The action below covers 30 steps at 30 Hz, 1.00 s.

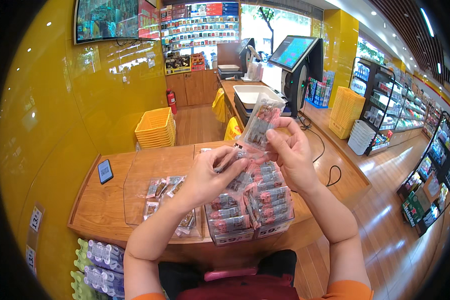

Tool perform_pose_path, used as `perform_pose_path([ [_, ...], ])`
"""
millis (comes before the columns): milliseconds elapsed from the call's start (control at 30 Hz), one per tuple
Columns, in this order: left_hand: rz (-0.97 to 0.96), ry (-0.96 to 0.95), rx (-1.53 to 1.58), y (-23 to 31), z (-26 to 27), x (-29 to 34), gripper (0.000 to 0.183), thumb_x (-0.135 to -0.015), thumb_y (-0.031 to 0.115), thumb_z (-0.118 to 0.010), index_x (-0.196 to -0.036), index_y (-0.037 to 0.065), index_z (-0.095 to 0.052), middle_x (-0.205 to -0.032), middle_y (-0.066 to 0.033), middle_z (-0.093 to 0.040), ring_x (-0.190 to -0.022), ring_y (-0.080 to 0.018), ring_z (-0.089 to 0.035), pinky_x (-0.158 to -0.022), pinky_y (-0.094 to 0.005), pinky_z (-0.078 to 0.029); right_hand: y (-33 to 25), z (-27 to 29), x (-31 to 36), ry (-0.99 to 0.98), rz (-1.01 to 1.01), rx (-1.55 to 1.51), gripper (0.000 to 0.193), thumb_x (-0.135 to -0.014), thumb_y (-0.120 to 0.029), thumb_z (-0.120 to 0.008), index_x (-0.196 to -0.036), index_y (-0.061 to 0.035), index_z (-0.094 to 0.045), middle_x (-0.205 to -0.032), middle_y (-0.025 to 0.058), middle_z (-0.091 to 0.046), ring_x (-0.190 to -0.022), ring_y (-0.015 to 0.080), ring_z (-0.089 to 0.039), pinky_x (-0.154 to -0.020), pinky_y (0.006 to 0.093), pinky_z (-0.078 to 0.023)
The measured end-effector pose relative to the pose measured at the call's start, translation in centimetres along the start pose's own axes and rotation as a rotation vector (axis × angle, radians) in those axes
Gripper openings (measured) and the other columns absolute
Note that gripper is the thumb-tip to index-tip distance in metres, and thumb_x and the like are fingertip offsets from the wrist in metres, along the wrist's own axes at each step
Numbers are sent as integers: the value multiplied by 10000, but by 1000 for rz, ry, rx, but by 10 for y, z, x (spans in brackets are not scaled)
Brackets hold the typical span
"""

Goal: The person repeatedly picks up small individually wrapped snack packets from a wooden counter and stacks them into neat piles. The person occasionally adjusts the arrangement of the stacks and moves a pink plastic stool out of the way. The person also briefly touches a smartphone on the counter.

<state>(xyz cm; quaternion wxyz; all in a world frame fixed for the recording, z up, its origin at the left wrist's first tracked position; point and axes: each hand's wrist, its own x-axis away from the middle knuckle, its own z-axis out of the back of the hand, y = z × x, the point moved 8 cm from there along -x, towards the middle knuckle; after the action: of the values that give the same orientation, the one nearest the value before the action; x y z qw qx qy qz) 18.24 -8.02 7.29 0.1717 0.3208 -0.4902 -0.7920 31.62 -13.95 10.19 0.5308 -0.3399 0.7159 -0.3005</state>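
Note:
Above the counter, my right hand is closed on a clear and pink snack packet, thumb across its face. My left hand pinches other snack packets just below and to the left; how many is hidden by the fingers. Beneath both hands stands a clear plastic bin with two side-by-side rows of similar grey and pink packets. To its left, partly behind my left forearm, a clear tray holds loose packets with brown contents.
A phone lies at the left of the wooden counter. Beyond are a white tray, a touchscreen till and a black cable. Yellow baskets are stacked behind the counter. Bottle packs stand low at left.

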Motion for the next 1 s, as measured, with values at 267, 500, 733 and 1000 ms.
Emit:
perform_pose_path([
  [267,-127,12,-79,11,-5,6,265,-882,132,-653,-1102,-4,-594,-954,-13,-631,-854,-57,-558,-760,-233,-467,8,-9,7,-88,-117,-19,310,-903,-85,-622,-1180,19,-530,-1045,82,-650,-913,122,-632,-770,269,-520],
  [500,-29,-189,331,13,-15,8,281,-865,160,-686,-1097,20,-611,-913,-29,-661,-829,-88,-600,-737,-260,-501,10,-11,18,-95,-151,-116,291,-910,-81,-611,-1175,11,-533,-1048,76,-648,-920,111,-620,-801,263,-508],
  [733,108,-211,505,1,-18,12,331,-815,118,-718,-1111,14,-608,-1018,-40,-640,-882,-107,-600,-789,-266,-498,19,-9,17,-98,-178,-135,289,-908,-77,-609,-1175,5,-534,-1041,70,-647,-921,107,-619,-800,259,-512],
  [1000,158,-221,183,-4,15,84,184,-847,155,-693,-876,1,-597,-768,-78,-642,-732,-138,-623,-653,-282,-523,-67,204,0,601,358,-59,302,-919,-136,-597,-1187,-14,-528,-1015,85,-643,-859,122,-629,-718,255,-523],
])
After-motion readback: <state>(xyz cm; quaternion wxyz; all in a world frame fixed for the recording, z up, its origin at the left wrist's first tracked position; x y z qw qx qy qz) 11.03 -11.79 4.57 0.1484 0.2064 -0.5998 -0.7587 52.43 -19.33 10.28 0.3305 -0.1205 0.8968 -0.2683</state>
